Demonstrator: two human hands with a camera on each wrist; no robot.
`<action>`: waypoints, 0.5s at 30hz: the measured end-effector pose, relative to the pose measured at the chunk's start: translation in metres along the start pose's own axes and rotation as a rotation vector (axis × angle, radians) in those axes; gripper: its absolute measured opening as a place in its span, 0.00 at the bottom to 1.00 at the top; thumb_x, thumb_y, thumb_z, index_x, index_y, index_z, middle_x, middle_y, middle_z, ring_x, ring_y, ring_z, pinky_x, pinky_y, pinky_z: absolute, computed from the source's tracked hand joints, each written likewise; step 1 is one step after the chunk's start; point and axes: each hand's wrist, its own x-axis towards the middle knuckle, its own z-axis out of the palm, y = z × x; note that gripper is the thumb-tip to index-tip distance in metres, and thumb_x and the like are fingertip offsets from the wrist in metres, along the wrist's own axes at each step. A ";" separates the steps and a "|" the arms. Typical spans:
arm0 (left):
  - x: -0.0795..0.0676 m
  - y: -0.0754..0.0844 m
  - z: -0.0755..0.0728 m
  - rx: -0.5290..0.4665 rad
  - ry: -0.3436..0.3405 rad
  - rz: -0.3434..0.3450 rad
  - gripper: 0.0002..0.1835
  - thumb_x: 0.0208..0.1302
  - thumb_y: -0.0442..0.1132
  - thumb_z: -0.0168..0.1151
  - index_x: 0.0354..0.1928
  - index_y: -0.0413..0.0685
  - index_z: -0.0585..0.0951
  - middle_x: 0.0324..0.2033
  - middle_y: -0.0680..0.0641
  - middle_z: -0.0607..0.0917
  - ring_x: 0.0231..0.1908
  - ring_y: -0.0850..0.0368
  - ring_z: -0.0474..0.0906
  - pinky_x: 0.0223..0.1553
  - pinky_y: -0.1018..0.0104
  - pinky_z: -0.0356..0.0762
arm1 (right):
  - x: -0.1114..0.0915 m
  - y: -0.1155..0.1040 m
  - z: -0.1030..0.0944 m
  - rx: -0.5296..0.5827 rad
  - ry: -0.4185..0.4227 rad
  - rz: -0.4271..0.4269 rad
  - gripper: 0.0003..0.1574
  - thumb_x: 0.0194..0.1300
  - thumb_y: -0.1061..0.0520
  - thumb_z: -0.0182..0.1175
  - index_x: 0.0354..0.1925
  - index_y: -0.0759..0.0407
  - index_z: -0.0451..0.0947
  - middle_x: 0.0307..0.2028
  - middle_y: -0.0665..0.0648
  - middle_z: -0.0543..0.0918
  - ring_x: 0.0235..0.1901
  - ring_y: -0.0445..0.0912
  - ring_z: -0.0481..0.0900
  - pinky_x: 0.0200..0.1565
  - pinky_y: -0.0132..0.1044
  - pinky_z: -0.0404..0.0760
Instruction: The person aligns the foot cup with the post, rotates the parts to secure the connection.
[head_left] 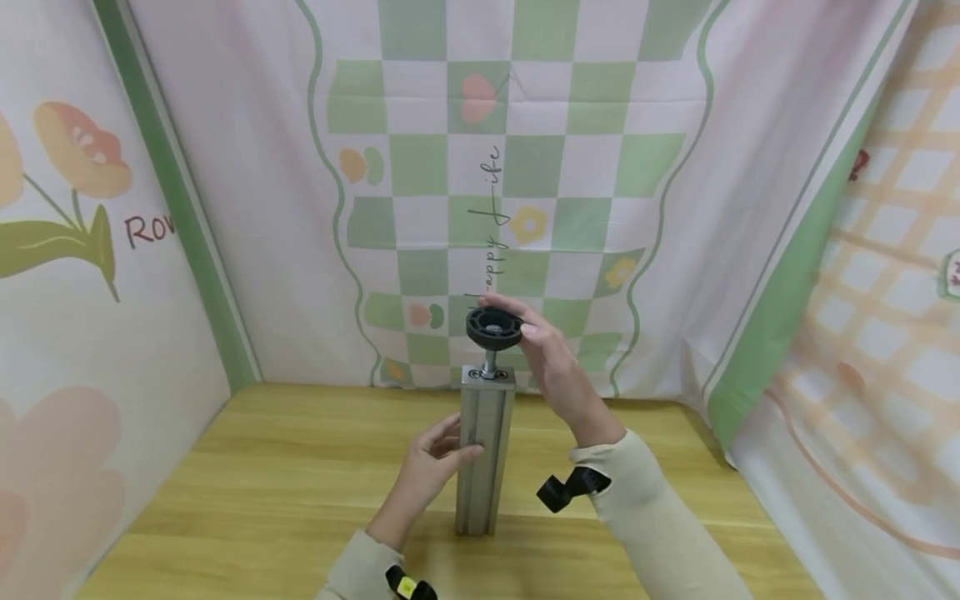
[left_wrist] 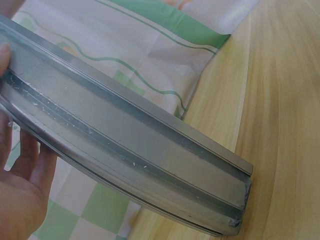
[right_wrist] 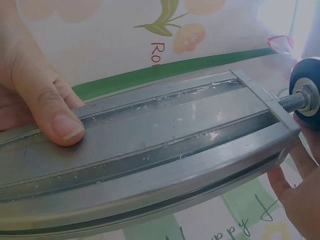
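Observation:
An aluminium extrusion profile (head_left: 483, 458) stands upright on the wooden table, with grooves down its sides. Out of its top end plate rises a threaded stud (right_wrist: 294, 103) with a nut, carrying a round black levelling foot (head_left: 493, 340). My left hand (head_left: 429, 468) grips the profile around its middle, thumb on the near face; in the left wrist view the profile's lower end (left_wrist: 235, 200) meets the table. With fingers behind the rim and thumb at its right side, my right hand (head_left: 561, 375) holds the levelling foot. White specks lie in the grooves.
The wooden table (head_left: 300, 467) spreads around the profile. Behind it hangs a green-and-white checked cloth (head_left: 427, 167), with printed curtains (head_left: 885, 350) along the right and a flowered one (head_left: 67, 333) along the left. Black straps (head_left: 573, 487) circle both sleeves.

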 end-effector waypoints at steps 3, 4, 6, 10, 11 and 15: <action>0.000 0.000 0.000 0.000 0.005 -0.006 0.37 0.59 0.51 0.74 0.68 0.49 0.74 0.52 0.45 0.83 0.54 0.48 0.79 0.53 0.54 0.79 | 0.000 -0.001 0.001 -0.009 0.011 0.005 0.34 0.75 0.56 0.32 0.72 0.69 0.61 0.71 0.68 0.63 0.72 0.54 0.58 0.72 0.52 0.50; 0.001 0.000 0.000 -0.001 0.006 -0.007 0.37 0.59 0.51 0.74 0.68 0.49 0.74 0.52 0.45 0.83 0.54 0.48 0.79 0.53 0.54 0.79 | -0.001 -0.001 0.001 -0.018 0.015 0.007 0.34 0.75 0.56 0.32 0.72 0.69 0.61 0.71 0.67 0.64 0.72 0.54 0.58 0.72 0.51 0.49; 0.001 0.000 0.000 0.000 0.006 -0.007 0.37 0.59 0.51 0.74 0.68 0.49 0.74 0.52 0.45 0.83 0.54 0.48 0.79 0.53 0.55 0.79 | -0.002 -0.001 0.001 -0.047 0.023 0.015 0.34 0.76 0.56 0.32 0.72 0.68 0.62 0.72 0.66 0.64 0.72 0.53 0.58 0.72 0.51 0.49; 0.001 0.000 0.000 0.001 0.005 -0.006 0.36 0.59 0.52 0.74 0.68 0.49 0.74 0.52 0.45 0.83 0.54 0.48 0.79 0.53 0.55 0.78 | -0.005 -0.002 0.001 -0.149 0.044 0.037 0.33 0.78 0.52 0.34 0.73 0.62 0.64 0.72 0.61 0.65 0.72 0.50 0.58 0.72 0.54 0.50; 0.001 0.000 0.000 0.002 0.004 -0.006 0.36 0.59 0.51 0.74 0.68 0.49 0.75 0.52 0.45 0.83 0.54 0.48 0.79 0.53 0.55 0.78 | -0.006 -0.002 0.001 -0.178 0.052 0.039 0.32 0.78 0.51 0.35 0.73 0.60 0.64 0.72 0.59 0.65 0.72 0.50 0.59 0.71 0.54 0.51; 0.000 0.000 0.000 0.007 0.003 -0.007 0.36 0.59 0.52 0.74 0.68 0.49 0.74 0.53 0.45 0.83 0.54 0.48 0.79 0.54 0.54 0.78 | -0.008 -0.002 0.002 -0.258 0.101 0.039 0.30 0.77 0.50 0.40 0.72 0.56 0.66 0.68 0.56 0.70 0.64 0.51 0.68 0.65 0.53 0.62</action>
